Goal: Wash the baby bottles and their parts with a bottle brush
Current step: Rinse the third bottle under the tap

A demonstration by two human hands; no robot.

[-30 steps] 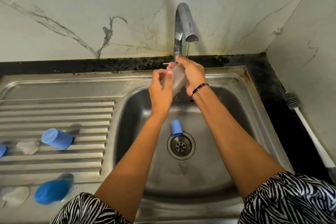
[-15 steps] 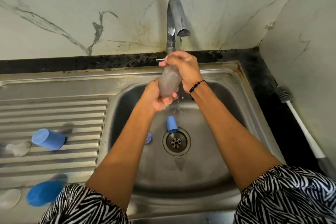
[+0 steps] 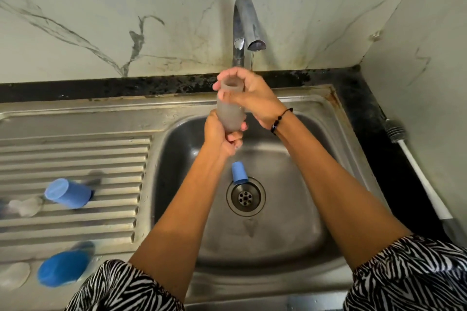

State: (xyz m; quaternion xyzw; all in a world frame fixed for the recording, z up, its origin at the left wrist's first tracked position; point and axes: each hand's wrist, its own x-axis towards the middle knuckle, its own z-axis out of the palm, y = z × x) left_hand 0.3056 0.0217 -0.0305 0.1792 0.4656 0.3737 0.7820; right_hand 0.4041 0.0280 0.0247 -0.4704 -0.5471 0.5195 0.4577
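Note:
A frosted grey baby bottle point(image 3: 230, 113) stands upright over the sink basin point(image 3: 290, 209), its open mouth up under the tap point(image 3: 246, 25). My left hand point(image 3: 222, 137) grips its base from below. My right hand point(image 3: 249, 96) curls round its neck. A thin trickle falls from the spout just behind the bottle. A blue cap point(image 3: 238, 172) lies in the basin beside the drain point(image 3: 245, 197). The white-handled bottle brush point(image 3: 414, 166) lies on the black counter to the right.
On the ribbed drainboard point(image 3: 75, 159) at left lie two blue caps point(image 3: 68, 193) point(image 3: 62, 271) and two clear teats point(image 3: 25, 206) point(image 3: 14, 274). A marble wall stands behind and to the right.
The bottle has turned from tilted to upright with its mouth facing up. My left hand has slid down from its side to its base, and my right hand now holds the neck.

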